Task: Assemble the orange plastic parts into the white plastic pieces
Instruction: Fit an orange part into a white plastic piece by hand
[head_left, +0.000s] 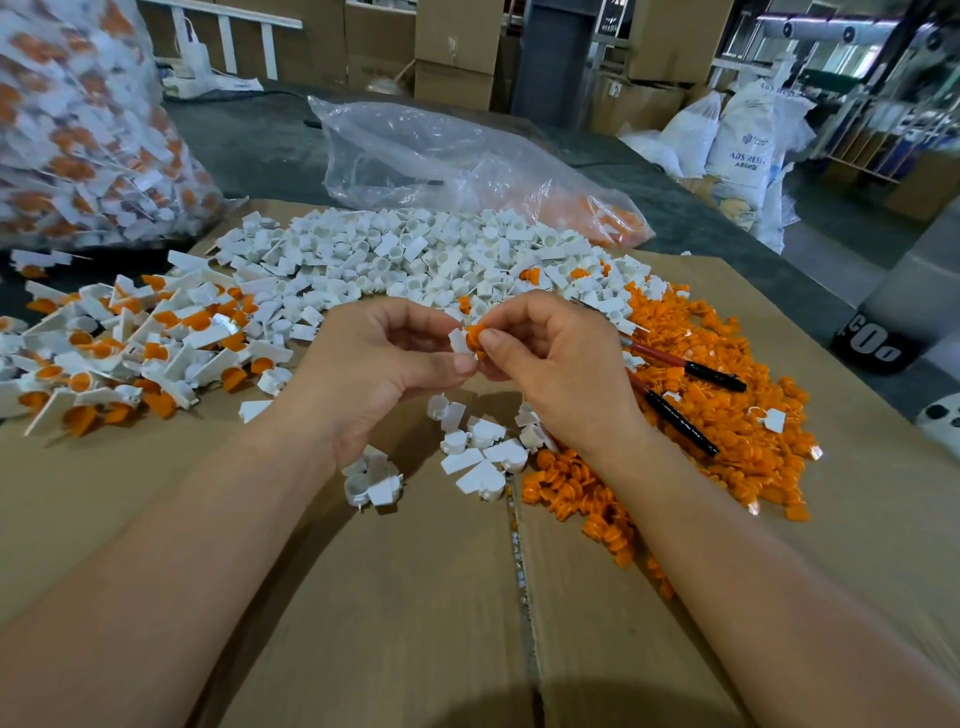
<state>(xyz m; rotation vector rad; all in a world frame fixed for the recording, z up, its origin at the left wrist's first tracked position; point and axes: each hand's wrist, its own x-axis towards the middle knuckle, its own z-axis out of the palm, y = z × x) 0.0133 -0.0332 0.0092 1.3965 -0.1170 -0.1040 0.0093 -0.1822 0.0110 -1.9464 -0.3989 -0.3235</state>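
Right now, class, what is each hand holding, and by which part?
The left hand pinches a white piece by its flat tab. The right hand presses an orange part against it, fingers on its rim.

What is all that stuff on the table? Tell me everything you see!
white pieces pile: many, white, far middle of the cardboard sheet
orange parts pile: many, orange, right side
finished pieces pile: many, white with orange, left side
full bag: one, clear, holding white-and-orange pieces, far left
nearly empty bag: one, clear, a few orange parts inside, far middle
tool handles: two, red and black, on the orange pile
cardboard boxes: several, brown, background
white piece and orange part: one each, held between both hands
left hand, right hand: pinching them
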